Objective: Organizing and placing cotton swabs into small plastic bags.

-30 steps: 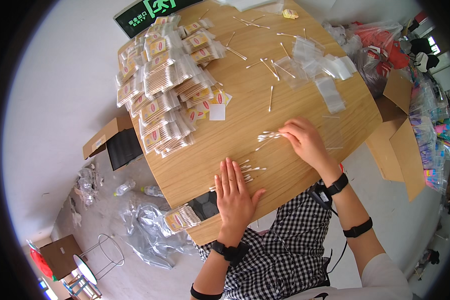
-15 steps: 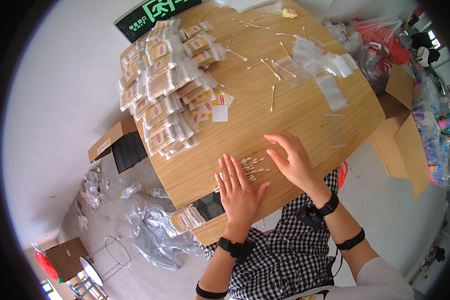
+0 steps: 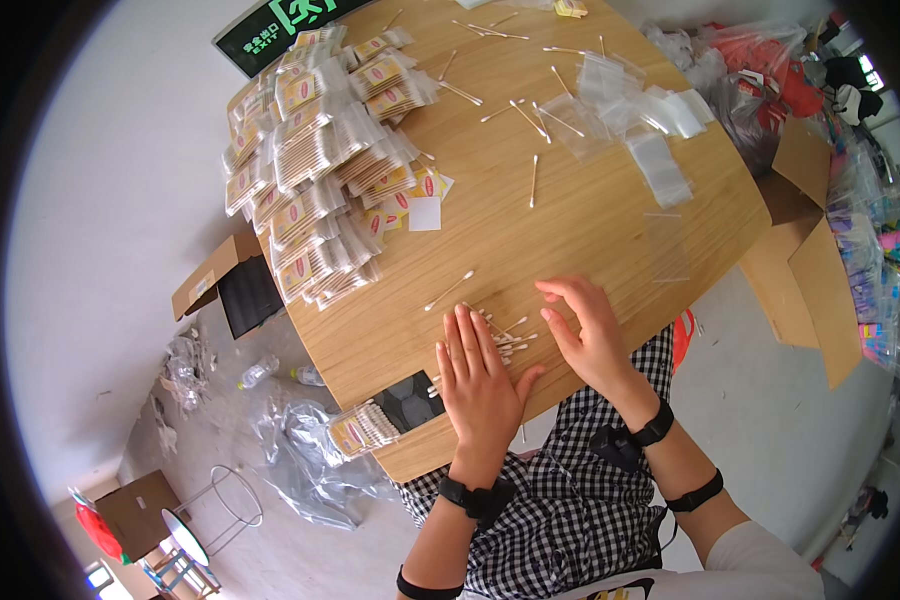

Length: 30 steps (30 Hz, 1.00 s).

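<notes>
My left hand [image 3: 478,375] lies flat, fingers stretched out together and thumb apart, over a small pile of cotton swabs [image 3: 510,341]. Part of the pile is hidden under it; white tips stick out on both sides. A single cotton swab [image 3: 449,291] rests on the wood just beyond its fingertips. To the right of the pile, my right hand [image 3: 587,335] is held with curved fingers and thumb apart, nothing between them. Left of my left hand, a bag of swabs with a yellow card [image 3: 364,429] sits at the table edge beside a dark patterned patch [image 3: 410,402].
Stacked bags of swabs [image 3: 315,150] cover the table's far left, with a white card [image 3: 425,213] beside them. Loose swabs [image 3: 534,181] and clear empty bags [image 3: 659,170] lie farther off and right. Open cardboard boxes [image 3: 808,290] and plastic sheeting [image 3: 310,470] are on the floor.
One swab now lies apart beyond my left fingertips, where bare wood was before. My left hand stays flat on the pile; the right has shifted slightly. The view has tilted a little.
</notes>
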{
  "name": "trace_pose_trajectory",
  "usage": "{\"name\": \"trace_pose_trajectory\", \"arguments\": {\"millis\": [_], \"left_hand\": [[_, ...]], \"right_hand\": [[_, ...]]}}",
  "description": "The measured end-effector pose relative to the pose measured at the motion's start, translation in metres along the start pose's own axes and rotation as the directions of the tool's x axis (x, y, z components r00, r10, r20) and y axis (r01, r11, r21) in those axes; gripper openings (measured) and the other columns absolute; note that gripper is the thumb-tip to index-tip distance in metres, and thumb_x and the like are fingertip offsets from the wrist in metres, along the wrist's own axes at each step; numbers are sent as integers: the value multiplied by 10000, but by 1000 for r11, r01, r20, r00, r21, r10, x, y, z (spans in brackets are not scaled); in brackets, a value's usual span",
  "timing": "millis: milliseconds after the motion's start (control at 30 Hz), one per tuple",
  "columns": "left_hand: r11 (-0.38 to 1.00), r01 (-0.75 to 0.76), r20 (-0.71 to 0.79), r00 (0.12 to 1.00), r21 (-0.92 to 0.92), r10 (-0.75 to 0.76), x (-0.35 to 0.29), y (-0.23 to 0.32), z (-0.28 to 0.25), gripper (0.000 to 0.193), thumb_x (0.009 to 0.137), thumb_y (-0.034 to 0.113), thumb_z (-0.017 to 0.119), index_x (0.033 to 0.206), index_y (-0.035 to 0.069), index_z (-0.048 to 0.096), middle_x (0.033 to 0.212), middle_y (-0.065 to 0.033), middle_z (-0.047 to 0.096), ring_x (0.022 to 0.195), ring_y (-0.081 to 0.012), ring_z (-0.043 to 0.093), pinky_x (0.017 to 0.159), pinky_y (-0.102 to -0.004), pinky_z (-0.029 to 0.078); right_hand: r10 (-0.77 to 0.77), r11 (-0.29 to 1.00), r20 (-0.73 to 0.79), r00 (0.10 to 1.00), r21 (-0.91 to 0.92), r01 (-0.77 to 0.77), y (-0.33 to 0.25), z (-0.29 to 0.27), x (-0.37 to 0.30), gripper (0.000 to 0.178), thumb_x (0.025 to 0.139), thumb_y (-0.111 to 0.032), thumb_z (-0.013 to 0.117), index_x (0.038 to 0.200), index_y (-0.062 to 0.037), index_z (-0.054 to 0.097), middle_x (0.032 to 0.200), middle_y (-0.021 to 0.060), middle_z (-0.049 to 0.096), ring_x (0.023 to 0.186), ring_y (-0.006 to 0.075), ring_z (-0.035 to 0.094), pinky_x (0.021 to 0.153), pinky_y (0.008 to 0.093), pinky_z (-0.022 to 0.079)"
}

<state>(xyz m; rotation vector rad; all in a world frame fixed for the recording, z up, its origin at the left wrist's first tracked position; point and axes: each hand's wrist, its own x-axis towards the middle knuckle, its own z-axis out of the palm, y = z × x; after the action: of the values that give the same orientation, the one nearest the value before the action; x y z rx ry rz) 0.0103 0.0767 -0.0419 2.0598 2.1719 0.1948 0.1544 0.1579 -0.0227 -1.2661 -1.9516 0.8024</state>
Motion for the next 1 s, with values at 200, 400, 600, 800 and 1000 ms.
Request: {"name": "trace_pose_trajectory", "arguments": {"millis": [200,400,600,800,1000], "left_hand": [[998,0,-54,999,-60,-4,25,-8,-7,1038,844,643,586,1493,-94,250,1581,-248,232,1494,-360,178,1195,-496,187],[948,153,-50,984,-277,-173,-26,-26,-32,985,876,483,664,1503,-102,180,1573,-304,188,1494,-417,124,1182,-581,118],[957,45,69,997,-285,-27,-64,-20,-32,917,899,452,650,1503,-85,215,1570,-283,227,1485,-415,172,1171,-592,140],[972,-37,77,995,-231,56,-38,-10,-23,945,874,470,649,1503,-90,218,1580,-257,227,1490,-392,172,1175,-586,151],[991,-36,78,996,-127,46,-31,-6,-7,974,859,585,593,1486,-92,282,1569,-238,276,1485,-363,213,1182,-549,177]], "right_hand": [[-56,998,21,998,16,56,-7,10,1,300,875,-12,636,1168,-60,599,1074,96,638,963,262,607,879,386,435],[-60,998,35,998,-35,61,-8,10,6,291,847,8,667,1125,-67,625,1040,75,655,952,259,601,894,379,447],[-244,965,138,960,-64,254,-21,33,25,181,799,16,680,928,-74,588,881,57,646,893,281,597,832,392,455],[-276,925,310,910,-172,340,-35,41,37,186,745,-8,682,873,-65,560,849,59,632,889,254,605,857,363,455],[-208,928,384,900,-212,305,-31,41,36,199,731,-32,692,874,-63,558,861,57,636,882,256,605,849,356,456]]}}
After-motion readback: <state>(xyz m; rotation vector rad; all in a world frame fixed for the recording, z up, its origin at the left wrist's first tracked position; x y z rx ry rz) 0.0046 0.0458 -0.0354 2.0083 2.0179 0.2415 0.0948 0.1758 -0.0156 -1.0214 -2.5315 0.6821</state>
